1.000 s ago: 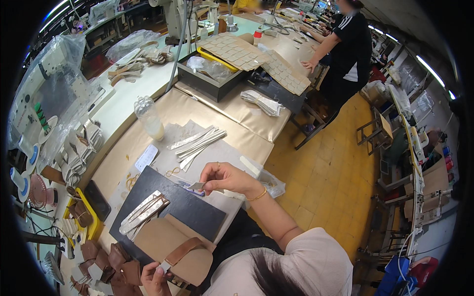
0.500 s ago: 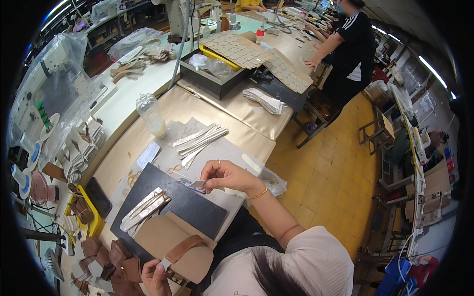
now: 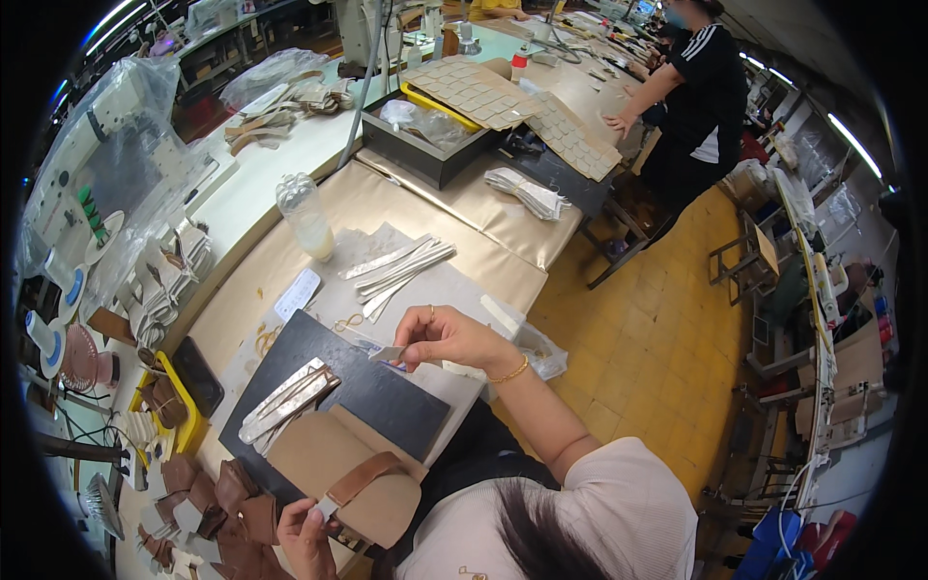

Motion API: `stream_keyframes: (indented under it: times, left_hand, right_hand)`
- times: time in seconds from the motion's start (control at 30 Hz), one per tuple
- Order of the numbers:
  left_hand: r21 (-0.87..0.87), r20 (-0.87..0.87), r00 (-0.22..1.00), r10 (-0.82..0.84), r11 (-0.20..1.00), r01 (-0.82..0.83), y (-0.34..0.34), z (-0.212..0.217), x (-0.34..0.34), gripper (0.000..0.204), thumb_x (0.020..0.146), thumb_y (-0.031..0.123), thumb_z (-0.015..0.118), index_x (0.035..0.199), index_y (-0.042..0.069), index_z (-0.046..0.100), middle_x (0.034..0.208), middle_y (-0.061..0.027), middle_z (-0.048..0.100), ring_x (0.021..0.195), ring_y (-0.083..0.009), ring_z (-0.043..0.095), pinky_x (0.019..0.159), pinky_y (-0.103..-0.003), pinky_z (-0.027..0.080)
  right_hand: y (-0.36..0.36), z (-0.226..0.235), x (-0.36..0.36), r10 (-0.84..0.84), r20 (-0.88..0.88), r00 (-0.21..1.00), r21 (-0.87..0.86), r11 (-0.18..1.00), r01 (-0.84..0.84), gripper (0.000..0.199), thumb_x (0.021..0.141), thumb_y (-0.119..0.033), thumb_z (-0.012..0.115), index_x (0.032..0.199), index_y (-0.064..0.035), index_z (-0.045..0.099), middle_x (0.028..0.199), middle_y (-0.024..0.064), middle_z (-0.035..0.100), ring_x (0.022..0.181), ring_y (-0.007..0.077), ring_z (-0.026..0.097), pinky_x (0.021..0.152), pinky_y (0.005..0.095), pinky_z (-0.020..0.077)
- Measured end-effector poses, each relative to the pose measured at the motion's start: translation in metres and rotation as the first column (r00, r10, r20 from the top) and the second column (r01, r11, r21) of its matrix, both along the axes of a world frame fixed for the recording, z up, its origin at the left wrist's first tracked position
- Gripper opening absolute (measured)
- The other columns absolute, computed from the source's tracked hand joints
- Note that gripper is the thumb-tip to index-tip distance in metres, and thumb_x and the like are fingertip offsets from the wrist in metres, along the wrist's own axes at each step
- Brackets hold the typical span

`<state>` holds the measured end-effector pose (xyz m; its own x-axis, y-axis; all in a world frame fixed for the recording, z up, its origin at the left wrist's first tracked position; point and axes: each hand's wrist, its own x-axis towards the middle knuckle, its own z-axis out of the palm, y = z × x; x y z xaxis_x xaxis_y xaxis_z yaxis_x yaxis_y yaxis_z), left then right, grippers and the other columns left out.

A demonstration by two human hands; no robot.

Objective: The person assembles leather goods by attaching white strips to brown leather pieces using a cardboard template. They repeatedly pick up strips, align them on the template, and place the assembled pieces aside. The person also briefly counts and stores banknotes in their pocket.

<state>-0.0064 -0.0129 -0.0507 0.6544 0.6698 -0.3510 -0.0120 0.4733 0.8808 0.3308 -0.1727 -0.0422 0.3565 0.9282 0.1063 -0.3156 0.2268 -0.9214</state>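
Note:
My left hand (image 3: 304,537) is closed at the near edge, pinching the pale end of a brown leather strap (image 3: 372,476). That strap crosses a curved tan panel (image 3: 319,447), which rests against my lap and the dark board's near corner. Over the far side of the dark board (image 3: 382,418), my right hand (image 3: 443,338) pinches a small flat grey piece (image 3: 388,354) between thumb and fingers. A bundle of whitish strips with brown edges (image 3: 287,404) lies on the board beside the panel. Something thin and blue shows partly beneath my right fingers.
Pale strips (image 3: 401,274) lie beyond the board, near a plastic bottle (image 3: 304,217). Brown leather pieces (image 3: 217,507), a yellow tray (image 3: 179,416) and a phone (image 3: 199,377) sit at left. A dark box (image 3: 425,145) stands farther back; another person (image 3: 698,97) stands beyond.
The whole view has shifted slightly, moving the scene a little rightward in the picture. Both hands keep their pinches, with little movement.

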Motion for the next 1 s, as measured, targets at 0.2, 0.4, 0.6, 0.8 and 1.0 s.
stream_keyframes:
  times: [0.2,0.4,0.6,0.8,1.0]
  left_hand:
    - [-0.010,-0.004,1.000,0.011,1.000,-0.011,-0.001,0.000,-0.001,0.016,0.084,0.003,0.061,0.099,-0.003,0.055,0.088,-0.0093,0.060,0.067,-0.0154,0.059,0.057,-0.024,0.051]
    - [-0.030,-0.004,1.000,0.023,0.999,-0.023,0.001,-0.001,-0.002,0.017,0.084,0.002,0.060,0.099,-0.003,0.055,0.087,-0.0097,0.060,0.064,-0.0158,0.059,0.056,-0.024,0.051]
    - [-0.076,0.057,0.998,0.004,0.997,0.000,0.000,-0.001,-0.005,0.018,0.084,0.001,0.060,0.101,-0.004,0.055,0.086,-0.0099,0.060,0.061,-0.0160,0.059,0.055,-0.024,0.050]
    - [-0.102,0.078,0.996,0.031,0.995,-0.023,0.002,-0.002,-0.009,0.018,0.083,-0.002,0.059,0.100,-0.005,0.055,0.084,-0.0111,0.061,0.062,-0.0173,0.060,0.057,-0.027,0.051]
    - [-0.116,0.063,0.996,0.058,0.992,-0.050,-0.003,0.003,-0.008,0.020,0.082,-0.001,0.060,0.101,-0.005,0.054,0.083,-0.0114,0.060,0.062,-0.0174,0.060,0.057,-0.027,0.051]
  right_hand:
    - [0.001,0.003,-0.002,0.009,-0.011,1.000,-0.013,1.000,-0.009,0.015,0.085,-0.009,0.065,0.094,-0.0037,0.055,0.087,0.0061,0.063,0.081,0.0122,0.062,0.069,0.0242,0.0512]
    - [0.002,0.004,-0.003,0.000,0.002,1.000,-0.029,1.000,0.000,0.015,0.085,-0.010,0.065,0.094,-0.0040,0.055,0.087,0.0055,0.062,0.083,0.0130,0.063,0.069,0.0241,0.0514]
    - [0.004,0.006,-0.005,0.008,0.033,0.999,-0.047,0.999,-0.006,0.016,0.085,-0.011,0.065,0.095,-0.0032,0.055,0.086,0.0066,0.064,0.078,0.0125,0.063,0.069,0.0239,0.0510]
    - [0.010,0.012,-0.009,0.042,0.035,0.998,-0.037,0.998,-0.041,0.017,0.084,-0.011,0.066,0.095,-0.0018,0.056,0.085,0.0074,0.064,0.073,0.0120,0.061,0.069,0.0245,0.0508]
    - [0.020,0.026,-0.017,0.077,0.073,0.994,-0.024,0.997,-0.076,0.014,0.084,-0.009,0.065,0.095,-0.0016,0.059,0.085,0.0065,0.063,0.073,0.0111,0.060,0.068,0.0240,0.0505]
